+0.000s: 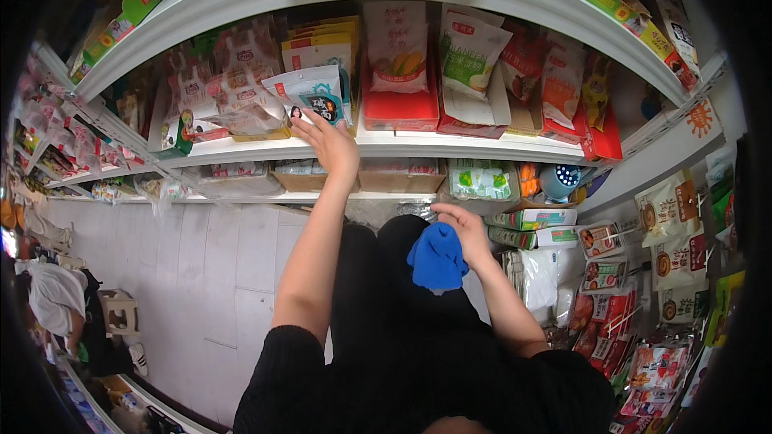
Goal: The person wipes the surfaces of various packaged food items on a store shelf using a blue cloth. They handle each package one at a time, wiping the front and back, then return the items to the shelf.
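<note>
My left hand (333, 146) reaches to the middle shelf, its fingers laid against the lower front of a white and teal pouch (319, 93). That pouch tilts to the left, in front of more upright pouches (322, 51) with yellow edges. Clear bags of small snack packs (244, 99) sit just left of the hand. Over my knee, my right hand (470, 235) holds a crumpled blue cloth (439, 258), which hangs down from it. Its index finger points out to the left, and the cloth hides part of the grip.
Red display boxes (401, 111) and a starch bag (473, 51) stand further right on the shelf (386, 141). Cartons (401, 181) line the shelf below. Hanging packets (675, 259) crowd my right side. A person in white (57, 295) is at the far left, near a stool (120, 310).
</note>
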A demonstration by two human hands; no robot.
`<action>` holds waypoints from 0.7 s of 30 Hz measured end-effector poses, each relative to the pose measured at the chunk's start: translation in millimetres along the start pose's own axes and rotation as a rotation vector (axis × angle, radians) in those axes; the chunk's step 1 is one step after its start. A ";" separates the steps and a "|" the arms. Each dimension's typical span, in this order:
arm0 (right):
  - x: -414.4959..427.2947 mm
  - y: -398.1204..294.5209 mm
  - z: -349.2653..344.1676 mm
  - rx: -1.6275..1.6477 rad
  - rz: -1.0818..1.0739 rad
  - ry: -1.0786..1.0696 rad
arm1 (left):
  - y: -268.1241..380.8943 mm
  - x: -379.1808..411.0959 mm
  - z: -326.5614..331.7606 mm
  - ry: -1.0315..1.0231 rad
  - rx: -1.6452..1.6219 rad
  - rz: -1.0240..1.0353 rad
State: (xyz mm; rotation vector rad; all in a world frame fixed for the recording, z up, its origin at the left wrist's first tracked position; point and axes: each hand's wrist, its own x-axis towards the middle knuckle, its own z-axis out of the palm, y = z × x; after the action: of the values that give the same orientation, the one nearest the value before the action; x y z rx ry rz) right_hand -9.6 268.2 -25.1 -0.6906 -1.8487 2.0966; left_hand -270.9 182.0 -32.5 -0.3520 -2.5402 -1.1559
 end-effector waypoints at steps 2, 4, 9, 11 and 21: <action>-6.5 2.3 -4.1 -0.015 -0.001 0.000 | -2.4 13.8 15.4 0.052 0.062 -0.010; -13.7 -1.8 -9.9 0.013 0.011 -0.013 | -1.3 22.7 22.2 0.064 0.094 -0.006; -22.1 -10.4 -17.3 0.021 0.009 0.032 | 2.0 22.1 27.4 0.103 0.132 0.042; -21.9 -7.2 -21.6 0.029 0.005 0.028 | 0.3 14.8 25.0 0.106 0.063 0.102; -26.3 -16.0 -17.1 -0.059 -0.035 0.037 | -22.4 -12.1 -31.4 -0.055 -0.045 0.345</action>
State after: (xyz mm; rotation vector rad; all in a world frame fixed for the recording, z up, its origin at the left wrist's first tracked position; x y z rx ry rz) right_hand 19.8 272.4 -6.1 -0.7003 -1.8964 2.0013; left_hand -261.8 142.7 -33.1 -0.8074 -2.3750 -1.0813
